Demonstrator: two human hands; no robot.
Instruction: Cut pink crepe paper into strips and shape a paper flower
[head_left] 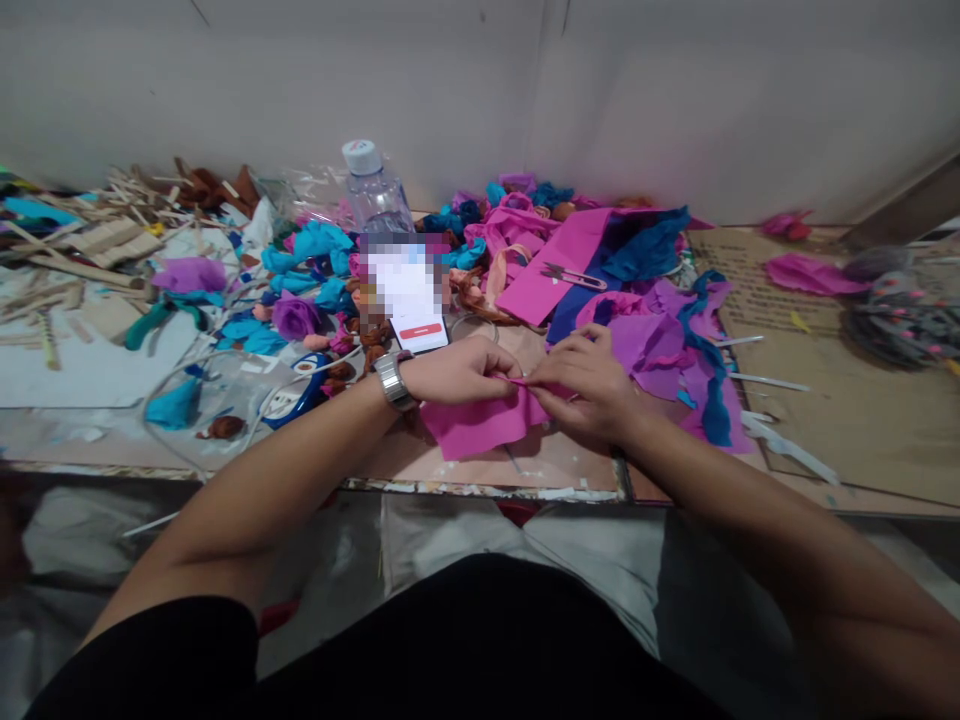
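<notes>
A pink crepe paper sheet (pixel 480 425) hangs from the fingers of both hands, just above the table's front part. My left hand (pixel 465 370), with a metal watch at the wrist, pinches its upper edge. My right hand (pixel 585 385) grips the same edge close beside the left fingertips, where the paper looks gathered. Beyond the hands, a phone (pixel 421 333) with a lit, partly blurred screen leans among coloured paper pieces. Small thread snips (pixel 574 277) lie on a stack of pink and blue paper (pixel 551 255).
A clear bottle with a white cap (pixel 375 190) stands near the wall. Leftward are green-handled pliers (pixel 161 320), paper flowers (pixel 296 315), a blue round device (pixel 294 390) with a cable, and wood strips (pixel 97 245). Purple paper scraps (pixel 652 345) and cardboard (pixel 847 400) lie to the right.
</notes>
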